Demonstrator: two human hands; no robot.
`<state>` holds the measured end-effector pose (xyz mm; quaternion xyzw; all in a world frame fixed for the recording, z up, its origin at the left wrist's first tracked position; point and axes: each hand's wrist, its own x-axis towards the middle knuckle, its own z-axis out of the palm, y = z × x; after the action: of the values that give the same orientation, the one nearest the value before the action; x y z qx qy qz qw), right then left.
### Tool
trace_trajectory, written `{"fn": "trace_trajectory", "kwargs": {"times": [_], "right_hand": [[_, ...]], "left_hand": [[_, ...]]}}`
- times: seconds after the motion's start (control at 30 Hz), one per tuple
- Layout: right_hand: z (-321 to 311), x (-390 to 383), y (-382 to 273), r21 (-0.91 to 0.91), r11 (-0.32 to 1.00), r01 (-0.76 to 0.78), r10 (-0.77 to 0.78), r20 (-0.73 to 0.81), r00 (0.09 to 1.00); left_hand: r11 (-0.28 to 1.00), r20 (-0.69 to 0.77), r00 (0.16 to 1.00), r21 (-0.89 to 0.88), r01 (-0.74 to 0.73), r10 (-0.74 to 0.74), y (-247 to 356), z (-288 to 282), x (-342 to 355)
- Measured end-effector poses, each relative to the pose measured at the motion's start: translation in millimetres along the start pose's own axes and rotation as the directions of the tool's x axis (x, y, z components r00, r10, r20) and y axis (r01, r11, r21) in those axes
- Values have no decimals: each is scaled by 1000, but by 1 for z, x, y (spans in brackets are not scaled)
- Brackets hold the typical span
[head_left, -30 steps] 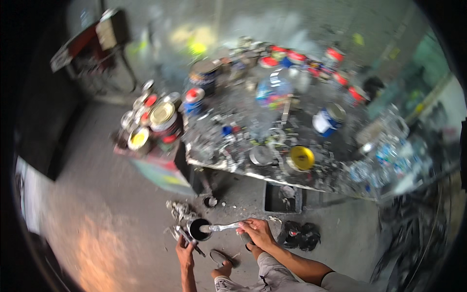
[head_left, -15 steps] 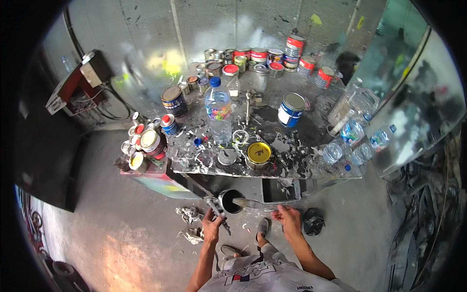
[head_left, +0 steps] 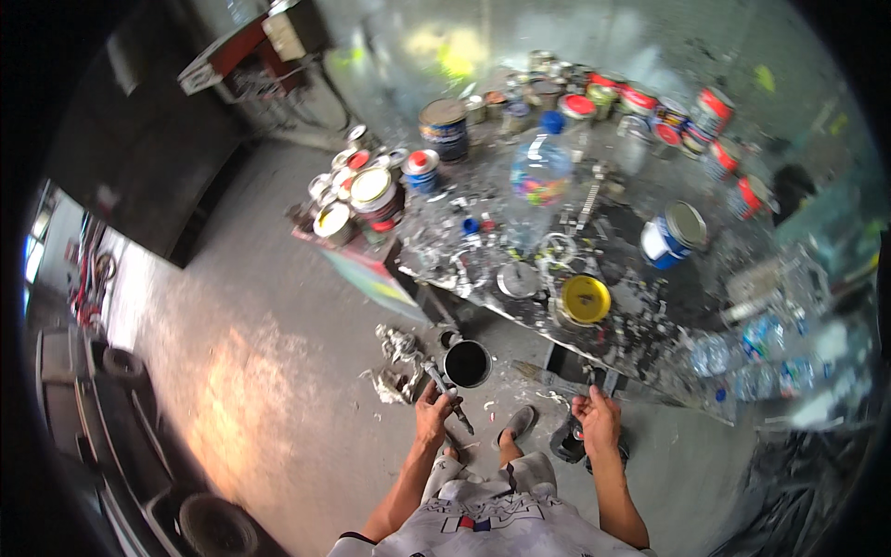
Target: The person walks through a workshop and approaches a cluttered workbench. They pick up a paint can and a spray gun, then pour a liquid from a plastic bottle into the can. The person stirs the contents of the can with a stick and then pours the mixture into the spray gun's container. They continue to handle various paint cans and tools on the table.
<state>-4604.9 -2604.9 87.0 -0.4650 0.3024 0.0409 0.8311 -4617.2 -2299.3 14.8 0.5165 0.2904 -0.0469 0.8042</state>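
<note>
My left hand is closed around a spray gun, whose body tilts down and to the right. The gun's open round cup faces up, with dark contents or a dark inside. To the right, my right hand pinches the handle end of a paintbrush. Its pale bristles point left toward the cup, apart from its rim. Both hands hang in front of the near edge of a paint-spattered worktable. On it by that edge stand a yellow-topped can and a round metal lid.
A large water bottle, a blue-and-white can and several paint cans crowd the table. Clear bottles lie at the right. Crumpled rags are on the floor. A dark vehicle is at lower left.
The brush has come out of the cup and moved right with my right hand. The view has swung left, so the table appears turned and shifted right. My left hand keeps its grip.
</note>
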Motion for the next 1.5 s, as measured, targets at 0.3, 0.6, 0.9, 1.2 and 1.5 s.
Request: {"fn": "trace_trajectory", "kwargs": {"times": [0.3, 0.6, 0.9, 1.2, 1.5], "right_hand": [[19, 227, 363, -257, 873, -414, 388, -145, 910], [86, 402, 581, -296, 867, -400, 314, -299, 901], [-97, 277, 546, -613, 704, -358, 432, -30, 901], [-187, 34, 175, -654, 756, 8, -198, -217, 956], [-149, 75, -207, -770, 285, 571, -958, -222, 179]], "left_hand": [[947, -468, 850, -303, 104, -243, -111, -191, 41], [981, -583, 789, -108, 162, -195, -177, -305, 41], [977, -433, 876, -99, 189, -213, -179, -279, 24], [984, 175, 971, 103, 146, -163, -71, -71, -13], [950, 226, 963, 302, 77, -150, -10, 138, -44]]}}
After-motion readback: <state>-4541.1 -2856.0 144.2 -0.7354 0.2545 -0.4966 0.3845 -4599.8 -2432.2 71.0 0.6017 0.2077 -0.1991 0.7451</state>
